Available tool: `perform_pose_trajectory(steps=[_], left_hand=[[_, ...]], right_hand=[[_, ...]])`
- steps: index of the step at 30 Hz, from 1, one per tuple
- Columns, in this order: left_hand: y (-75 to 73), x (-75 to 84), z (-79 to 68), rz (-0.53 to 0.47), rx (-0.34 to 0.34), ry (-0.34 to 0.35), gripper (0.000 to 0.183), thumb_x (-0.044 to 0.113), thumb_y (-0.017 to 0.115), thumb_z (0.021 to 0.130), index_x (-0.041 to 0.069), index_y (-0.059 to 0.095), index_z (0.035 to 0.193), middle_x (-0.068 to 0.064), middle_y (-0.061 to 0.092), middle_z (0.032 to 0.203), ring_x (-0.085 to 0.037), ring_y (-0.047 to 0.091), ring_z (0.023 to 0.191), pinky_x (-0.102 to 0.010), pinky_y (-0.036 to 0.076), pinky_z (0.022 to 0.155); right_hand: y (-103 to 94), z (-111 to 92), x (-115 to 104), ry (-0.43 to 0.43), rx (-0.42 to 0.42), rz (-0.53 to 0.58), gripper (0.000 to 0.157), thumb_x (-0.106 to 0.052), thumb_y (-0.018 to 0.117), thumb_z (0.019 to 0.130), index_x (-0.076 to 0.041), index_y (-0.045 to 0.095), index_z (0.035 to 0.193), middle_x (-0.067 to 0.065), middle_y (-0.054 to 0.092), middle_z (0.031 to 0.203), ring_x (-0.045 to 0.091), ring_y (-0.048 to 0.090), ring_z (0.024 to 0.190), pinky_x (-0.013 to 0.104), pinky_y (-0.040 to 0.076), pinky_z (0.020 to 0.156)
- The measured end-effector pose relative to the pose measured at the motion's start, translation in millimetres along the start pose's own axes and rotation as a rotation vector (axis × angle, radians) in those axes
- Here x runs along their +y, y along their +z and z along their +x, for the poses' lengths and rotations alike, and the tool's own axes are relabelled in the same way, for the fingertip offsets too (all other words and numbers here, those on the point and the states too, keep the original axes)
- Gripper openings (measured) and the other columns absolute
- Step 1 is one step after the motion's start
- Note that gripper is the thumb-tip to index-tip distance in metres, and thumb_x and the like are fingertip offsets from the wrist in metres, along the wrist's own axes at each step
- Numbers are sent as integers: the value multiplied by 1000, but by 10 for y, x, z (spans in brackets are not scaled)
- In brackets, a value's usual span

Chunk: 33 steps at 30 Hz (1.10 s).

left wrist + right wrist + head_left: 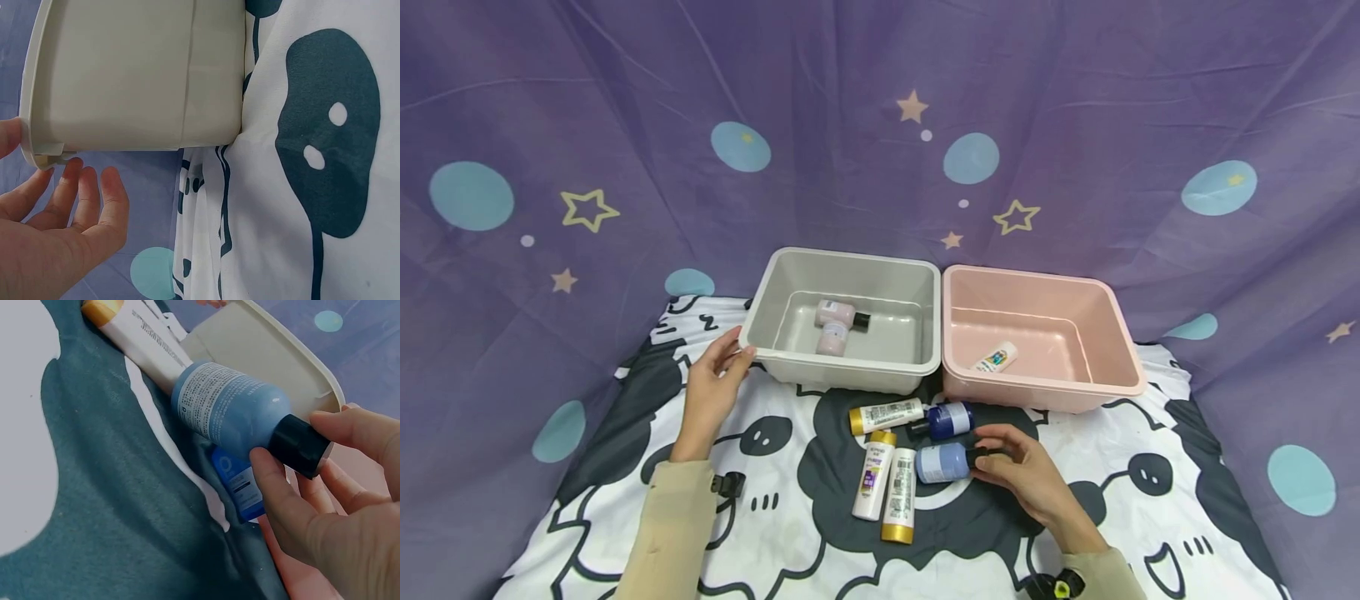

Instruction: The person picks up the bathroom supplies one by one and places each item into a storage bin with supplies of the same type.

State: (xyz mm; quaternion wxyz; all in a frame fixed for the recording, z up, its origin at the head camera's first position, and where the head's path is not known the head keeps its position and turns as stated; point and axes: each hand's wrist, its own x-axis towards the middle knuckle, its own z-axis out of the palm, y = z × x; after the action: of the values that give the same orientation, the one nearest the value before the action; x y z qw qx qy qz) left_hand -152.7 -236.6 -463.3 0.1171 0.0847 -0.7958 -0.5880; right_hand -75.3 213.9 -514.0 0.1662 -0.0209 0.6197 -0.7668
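Note:
My right hand (1026,475) pinches the black cap of a light blue bottle (942,462) by thumb and fingers; its label faces up in the right wrist view (228,406). My left hand (715,392) grips the front left corner of the grey bin (842,371), thumb at the rim and fingertips under it in the left wrist view. Beside the light blue bottle lie a dark blue bottle (950,421) and white tubes with gold caps, one (891,414) crosswise and two (874,479) side by side.
Two pale pink bottles (832,337) with dark caps lie in the grey bin. A pink bin (1045,386) stands right against it, holding a small white tube (997,357). A patterned black and white cloth (775,500) covers the surface; a purple curtain (850,125) hangs behind.

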Motion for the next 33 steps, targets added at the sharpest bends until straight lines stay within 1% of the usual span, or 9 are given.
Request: perform_pose_trajectory(steps=[4,8,13,16,18,22,24,29,33], left_hand=[[2,-8,-2,-3,3,0,58,37,65,98,14,49,149,-10,59,136,-15,57,113,-16,52,84],[4,-15,-5,-3,6,-1,58,39,65,98,15,50,149,-9,59,137,-15,57,113,-16,52,84],[3,-16,-9,-6,6,-5,59,40,65,98,15,50,149,-9,59,137,-17,57,114,-16,52,84],[0,-6,-10,-7,6,-6,59,40,64,98,14,49,149,-10,58,138,-20,57,115,-16,52,84],[-4,0,-10,-7,5,-6,58,39,64,99,14,49,149,-10,58,138,-21,56,116,-16,52,84],[-17,11,-9,-8,0,-5,58,39,64,99,14,49,149,-11,58,137,-23,56,116,-15,52,84],[-22,15,-8,-7,-3,-3,58,40,64,99,14,49,149,-11,59,137,-24,56,116,-15,52,83],[-18,10,0,-11,-6,-1,59,41,64,98,14,49,149,-11,59,136,-24,56,116,-15,52,83],[-7,8,7,-7,-5,0,59,40,65,98,14,49,149,-11,59,137,-21,56,115,-15,52,83]], right_hand=[[23,-25,-47,-21,20,-12,56,9,69,88,20,39,133,28,54,114,27,70,90,53,55,88],[51,-51,-125,-67,5,-26,54,10,67,88,21,38,132,36,50,115,24,70,88,53,55,87],[81,-72,-275,-122,-19,-50,48,10,65,90,19,42,131,24,55,112,20,70,87,51,56,87],[106,-61,-401,-149,-22,-43,41,10,65,90,12,50,129,15,59,110,20,70,90,49,56,88],[131,-42,-503,-178,-31,-21,39,11,64,90,8,54,127,13,60,110,21,69,93,49,56,88],[199,41,-728,-238,-55,15,37,14,60,91,2,58,127,12,59,113,21,67,99,49,56,90],[236,102,-849,-273,-70,29,37,15,58,92,5,57,128,12,59,115,21,65,103,48,55,90],[357,304,-1166,-327,-44,54,36,16,58,91,5,59,125,13,59,113,23,65,102,44,57,87],[466,514,-1410,-323,-15,90,36,15,61,91,5,60,125,14,59,110,23,66,98,43,57,86]])
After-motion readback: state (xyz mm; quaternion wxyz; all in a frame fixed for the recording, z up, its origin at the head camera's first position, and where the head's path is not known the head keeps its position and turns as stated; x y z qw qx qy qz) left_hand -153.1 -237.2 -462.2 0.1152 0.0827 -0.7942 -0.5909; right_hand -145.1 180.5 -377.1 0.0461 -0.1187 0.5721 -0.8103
